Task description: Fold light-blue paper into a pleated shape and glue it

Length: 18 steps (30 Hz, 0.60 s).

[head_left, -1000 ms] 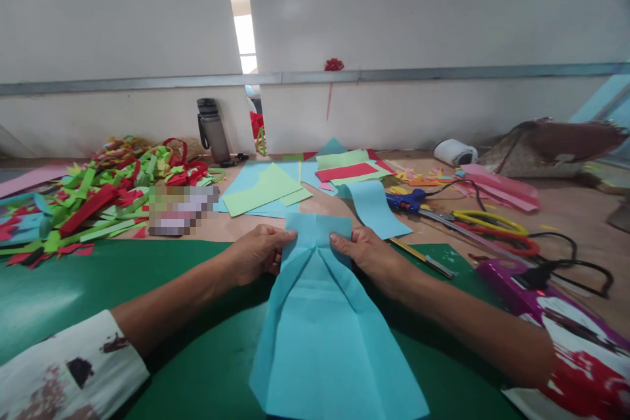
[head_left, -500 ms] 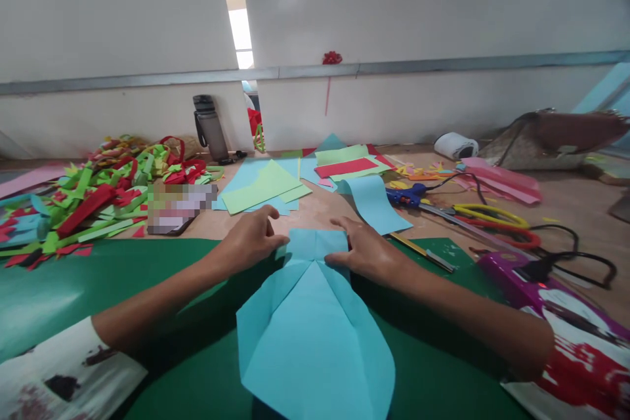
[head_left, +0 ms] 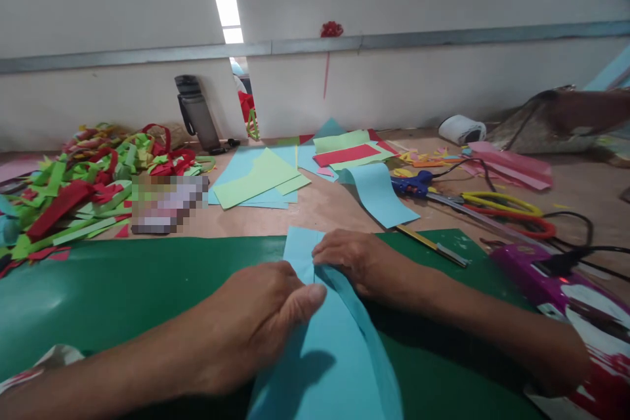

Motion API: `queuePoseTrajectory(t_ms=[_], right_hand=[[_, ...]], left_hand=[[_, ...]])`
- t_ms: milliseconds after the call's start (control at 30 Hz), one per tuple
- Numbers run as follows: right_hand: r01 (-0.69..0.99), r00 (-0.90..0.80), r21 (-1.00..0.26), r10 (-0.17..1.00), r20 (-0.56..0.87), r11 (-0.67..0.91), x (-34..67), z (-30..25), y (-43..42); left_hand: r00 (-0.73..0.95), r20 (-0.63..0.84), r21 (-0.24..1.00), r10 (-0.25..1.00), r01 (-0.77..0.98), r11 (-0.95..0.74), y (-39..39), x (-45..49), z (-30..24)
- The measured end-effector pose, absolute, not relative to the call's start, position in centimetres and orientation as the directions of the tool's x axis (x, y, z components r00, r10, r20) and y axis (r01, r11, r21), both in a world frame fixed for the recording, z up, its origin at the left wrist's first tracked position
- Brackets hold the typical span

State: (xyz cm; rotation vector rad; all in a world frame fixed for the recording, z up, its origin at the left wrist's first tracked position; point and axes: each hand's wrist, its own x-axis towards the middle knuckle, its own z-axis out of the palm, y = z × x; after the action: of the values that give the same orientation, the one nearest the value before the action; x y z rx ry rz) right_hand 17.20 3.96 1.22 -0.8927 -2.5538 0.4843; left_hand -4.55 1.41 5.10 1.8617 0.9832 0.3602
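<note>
A folded sheet of light blue paper [head_left: 339, 348] lies lengthwise in front of me, with a crease down its upper part and a raised flap along its right side. My left hand [head_left: 268, 305] is closed on the paper's left side, thumb on top and the other fingers mostly hidden. At the upper right, my right hand [head_left: 352, 259] is closed over the paper's edge, fingers bent down onto it near the crease. Under the paper is a smooth green sheet [head_left: 162, 275].
Cut paper strips [head_left: 98, 190] heap up at the left, near a dark bottle [head_left: 199, 115]. Coloured sheets [head_left: 260, 177] lie at the back. On the right are a cutter knife [head_left: 433, 246], a blue glue gun [head_left: 413, 184], scissors [head_left: 506, 203] and a purple power strip [head_left: 531, 275].
My left hand has come down and right over the paper, closing on its left side. My right hand has curled over the top right edge, and the wide flaps are drawn in narrower.
</note>
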Motion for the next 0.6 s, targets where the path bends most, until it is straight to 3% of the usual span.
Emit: queuePoseTrajectory(t_ms=[100, 200, 333, 467, 600], right_hand=[[0.558, -0.707, -0.465, 0.687, 0.167, 0.687, 17.5, 0.8, 4.2], [0.559, -0.703, -0.483, 0.694, 0.155, 0.674, 17.7, 0.9, 4.3], [0.556, -0.69, -0.491, 0.702, 0.177, 0.671, 17.6, 1.0, 4.4], [0.577, -0.641, -0.516, 0.742, 0.195, 0.633, 17.3, 1.0, 4.5], [0.646, -0.567, -0.513, 0.805, 0.174, 0.565, 16.8, 1.1, 4.7]], left_hand=[[0.708, -0.072, 0.692, 0.702, 0.542, -0.476, -0.3, -4.7, 5.8], [0.745, -0.037, 0.544, 0.666, 0.575, -0.612, -0.9, -4.6, 5.2], [0.78, -0.089, 0.412, 0.619, 0.595, -0.69, -0.7, -4.2, 1.8], [0.794, 0.006, 0.285, 0.608, 0.581, -0.762, -0.7, -3.9, -1.8], [0.8, -0.099, 0.233, 0.591, 0.596, -0.768, -0.8, -3.9, -1.6]])
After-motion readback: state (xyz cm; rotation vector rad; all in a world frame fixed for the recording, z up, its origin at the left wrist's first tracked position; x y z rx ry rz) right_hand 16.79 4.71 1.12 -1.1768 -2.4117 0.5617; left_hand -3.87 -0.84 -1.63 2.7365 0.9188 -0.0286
